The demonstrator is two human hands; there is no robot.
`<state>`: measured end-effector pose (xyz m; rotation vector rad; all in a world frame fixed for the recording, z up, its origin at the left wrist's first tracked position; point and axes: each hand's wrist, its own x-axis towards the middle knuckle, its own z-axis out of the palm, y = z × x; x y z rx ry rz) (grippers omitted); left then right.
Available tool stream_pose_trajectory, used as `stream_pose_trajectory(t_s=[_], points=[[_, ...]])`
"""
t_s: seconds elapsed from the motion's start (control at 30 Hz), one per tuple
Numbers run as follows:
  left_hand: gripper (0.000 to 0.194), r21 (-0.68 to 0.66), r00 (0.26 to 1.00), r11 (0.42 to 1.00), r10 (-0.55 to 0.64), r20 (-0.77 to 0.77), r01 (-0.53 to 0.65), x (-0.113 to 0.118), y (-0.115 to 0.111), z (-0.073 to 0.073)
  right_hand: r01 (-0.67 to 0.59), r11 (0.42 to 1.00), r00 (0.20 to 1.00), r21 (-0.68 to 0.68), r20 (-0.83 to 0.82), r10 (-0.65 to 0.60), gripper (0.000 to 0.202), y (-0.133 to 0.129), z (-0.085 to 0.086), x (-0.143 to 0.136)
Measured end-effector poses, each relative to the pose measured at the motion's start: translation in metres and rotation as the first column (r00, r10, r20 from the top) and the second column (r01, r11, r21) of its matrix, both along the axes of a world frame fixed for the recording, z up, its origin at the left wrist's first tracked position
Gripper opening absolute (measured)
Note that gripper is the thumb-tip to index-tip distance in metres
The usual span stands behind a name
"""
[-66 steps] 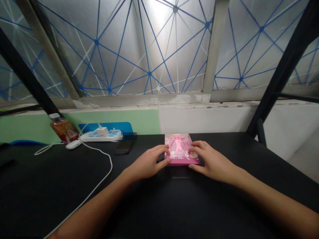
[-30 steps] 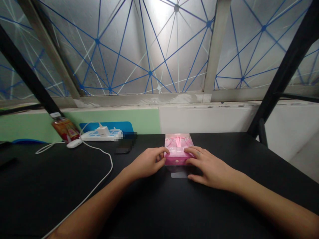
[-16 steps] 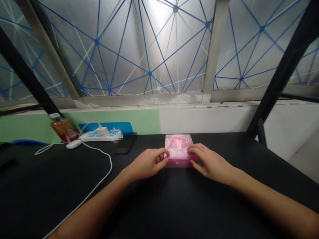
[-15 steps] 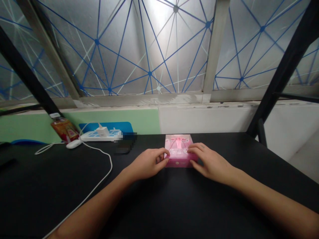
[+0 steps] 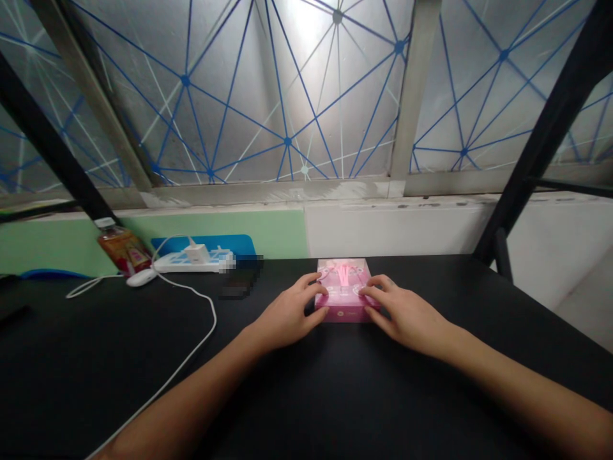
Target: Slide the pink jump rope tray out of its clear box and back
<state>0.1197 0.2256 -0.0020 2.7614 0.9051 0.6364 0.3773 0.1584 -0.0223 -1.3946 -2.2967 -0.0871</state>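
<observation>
A pink box (image 5: 343, 300) lies flat on the black table (image 5: 354, 396), with what looks like a lighter pink ribbon or cord (image 5: 343, 275) across its top. At its near left corner is my left hand (image 5: 293, 314), fingertips on the top and thumb against the front face. My right hand (image 5: 401, 318) grips the near right corner in much the same way. Between the two hands, the middle of the box's top and front stays visible; its near corners are partly hidden by fingers.
Along the back left stand a drink bottle (image 5: 123, 246) and a white power strip (image 5: 175, 262) with a charger (image 5: 197, 253) plugged in. Beside them lies a white mouse (image 5: 142, 276). A white cable (image 5: 211, 319) runs forward past my left forearm. Black metal posts (image 5: 536, 137) rise at both sides.
My left hand's fingers have spread and shifted, with the fingertips now further over the box's top and the thumb on its front. My right hand and the box have barely moved.
</observation>
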Motion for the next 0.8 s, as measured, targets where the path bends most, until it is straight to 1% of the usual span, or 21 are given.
stream_pose_trajectory(t_s=[0.17, 0.33, 0.47, 0.57, 0.7, 0.8], points=[[0.016, -0.026, 0.999, 0.999, -0.040, 0.013, 0.041, -0.0006, 0.0007, -0.0005, -0.054, 0.999, 0.998, -0.008, -0.031, 0.054, 0.031, 0.0021, -0.0032, 0.0034], [0.029, -0.032, 0.999, 0.999, -0.043, 0.015, 0.044, -0.0007, 0.0003, 0.0012, -0.070, 0.997, 0.996, -0.023, -0.058, 0.068, 0.034, 0.0031, -0.0043, 0.0056], [0.027, -0.021, 0.997, 0.997, -0.073, 0.018, 0.073, -0.0004, 0.0008, 0.0002, -0.052, 0.998, 0.996, -0.029, -0.080, 0.050, 0.036, 0.0029, -0.0048, 0.0043], [0.029, -0.051, 0.997, 0.996, -0.066, 0.041, 0.069, -0.0005, 0.0014, -0.0015, -0.047, 0.998, 0.991, -0.048, -0.126, 0.040, 0.038, 0.0017, -0.0047, 0.0042], [0.039, -0.116, 0.998, 0.992, -0.048, 0.050, 0.053, -0.0033, 0.0024, -0.0007, -0.076, 0.994, 0.984, -0.083, -0.170, 0.061, 0.043, 0.0002, -0.0018, 0.0068], [0.040, -0.108, 0.996, 0.991, -0.080, 0.032, 0.083, -0.0059, 0.0022, 0.0033, -0.076, 0.993, 0.986, -0.095, -0.154, 0.061, 0.039, 0.0002, 0.0020, 0.0075]])
